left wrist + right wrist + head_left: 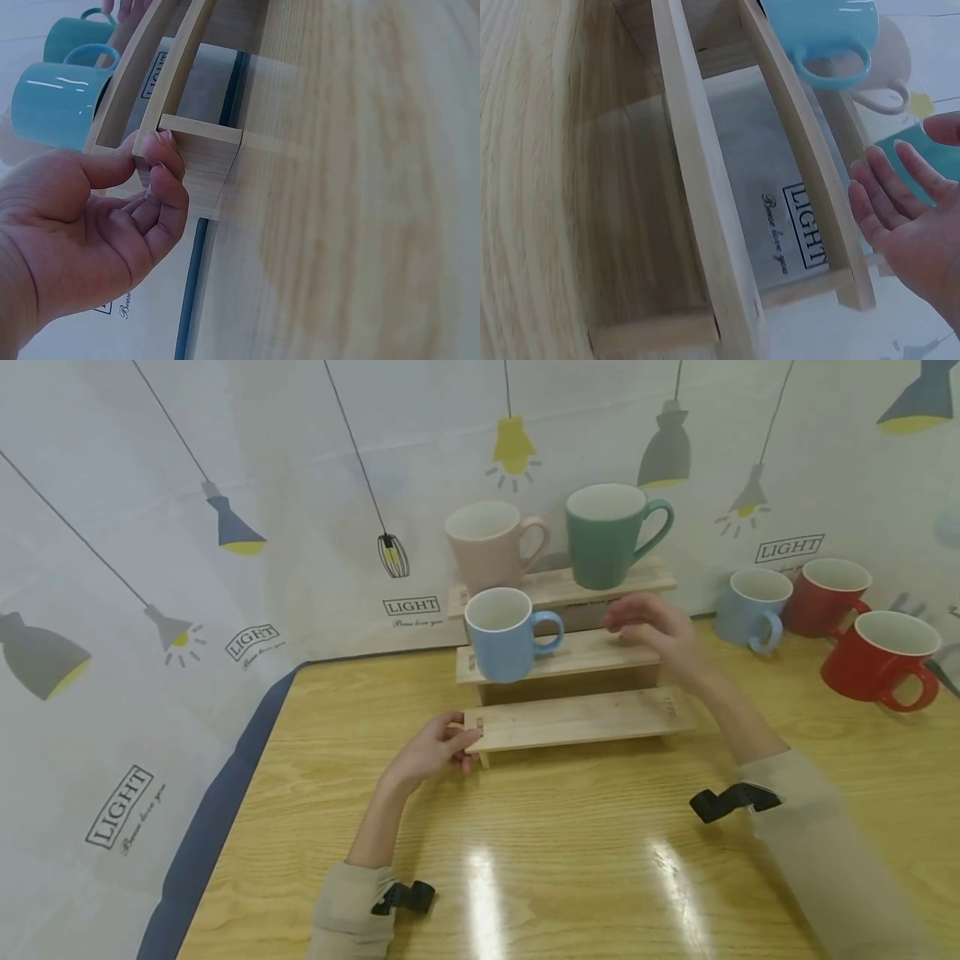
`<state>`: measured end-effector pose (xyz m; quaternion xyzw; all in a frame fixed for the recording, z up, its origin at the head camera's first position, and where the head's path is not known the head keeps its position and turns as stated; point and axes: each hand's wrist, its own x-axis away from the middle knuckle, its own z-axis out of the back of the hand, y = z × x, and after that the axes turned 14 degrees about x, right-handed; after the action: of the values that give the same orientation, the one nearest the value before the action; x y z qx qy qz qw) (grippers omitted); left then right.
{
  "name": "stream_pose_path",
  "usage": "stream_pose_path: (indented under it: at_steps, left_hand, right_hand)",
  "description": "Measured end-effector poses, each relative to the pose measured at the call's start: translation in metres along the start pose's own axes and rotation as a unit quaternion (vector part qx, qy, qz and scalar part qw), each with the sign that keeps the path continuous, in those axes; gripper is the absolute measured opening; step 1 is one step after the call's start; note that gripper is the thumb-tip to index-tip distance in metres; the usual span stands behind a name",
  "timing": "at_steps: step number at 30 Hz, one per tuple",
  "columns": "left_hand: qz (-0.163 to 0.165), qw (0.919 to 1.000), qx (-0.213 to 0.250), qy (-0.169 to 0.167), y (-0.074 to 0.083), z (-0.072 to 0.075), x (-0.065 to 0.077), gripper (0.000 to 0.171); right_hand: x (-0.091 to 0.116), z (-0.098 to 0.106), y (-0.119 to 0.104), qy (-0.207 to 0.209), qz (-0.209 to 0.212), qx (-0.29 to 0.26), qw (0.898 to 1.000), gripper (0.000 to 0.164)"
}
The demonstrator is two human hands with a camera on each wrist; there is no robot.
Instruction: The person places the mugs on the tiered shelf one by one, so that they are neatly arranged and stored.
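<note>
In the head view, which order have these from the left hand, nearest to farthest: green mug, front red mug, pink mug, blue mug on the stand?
1. Blue mug: middle step, left.
2. Pink mug: top step, left.
3. Green mug: top step, right.
4. Front red mug: table, far right.

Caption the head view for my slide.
Left grip on a wooden rack with a pink mug, a green mug and a blue mug; right grip near its middle shelf.
</note>
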<state>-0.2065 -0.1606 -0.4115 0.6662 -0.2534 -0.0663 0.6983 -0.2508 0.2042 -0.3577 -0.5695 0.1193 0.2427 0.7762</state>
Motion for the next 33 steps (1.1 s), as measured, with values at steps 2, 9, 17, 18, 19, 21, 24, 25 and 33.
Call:
stream_pose_path:
  at_steps: [2, 9, 17, 18, 19, 21, 24, 25, 33]
  left_hand:
    - [0.000, 1.0000, -0.001, 0.001, -0.001, 0.001, 0.000, 0.054]
    - [0.000, 1.0000, 0.001, 0.001, 0.000, 0.001, 0.001, 0.052]
    - [0.002, 1.0000, -0.006, 0.000, 0.000, 0.001, 0.000, 0.058]
    - [0.002, 1.0000, -0.007, 0.000, 0.000, 0.001, 0.000, 0.058]
    - [0.002, 1.0000, -0.008, 0.000, 0.000, 0.001, 0.000, 0.058]
    - [0.001, 1.0000, -0.008, 0.000, 0.000, 0.001, 0.000, 0.057]
    - [0.002, 1.0000, -0.009, 0.003, 0.001, 0.000, -0.001, 0.056]
    - [0.002, 1.0000, -0.009, 0.003, 0.001, -0.001, -0.001, 0.055]
    - [0.002, 0.9999, -0.010, 0.008, 0.001, -0.001, 0.000, 0.054]
  right_hand:
    - [0.004, 0.006, 0.001, 0.002, 0.000, 0.011, 1.000, 0.022]
    - [0.019, 0.032, 0.010, 0.021, -0.019, 0.016, 0.999, 0.021]
    - [0.038, 0.071, 0.028, 0.082, -0.079, 0.067, 0.991, 0.021]
    - [0.041, 0.077, 0.029, 0.087, -0.097, 0.086, 0.988, 0.022]
    - [0.044, 0.082, 0.030, 0.091, -0.112, 0.094, 0.985, 0.023]
    - [0.050, 0.093, 0.033, 0.095, -0.143, 0.124, 0.977, 0.024]
    - [0.059, 0.109, 0.039, 0.092, -0.171, 0.150, 0.969, 0.024]
    - [0.063, 0.113, 0.042, 0.094, -0.178, 0.159, 0.967, 0.024]
    - [0.080, 0.139, 0.056, 0.116, -0.237, 0.219, 0.939, 0.021]
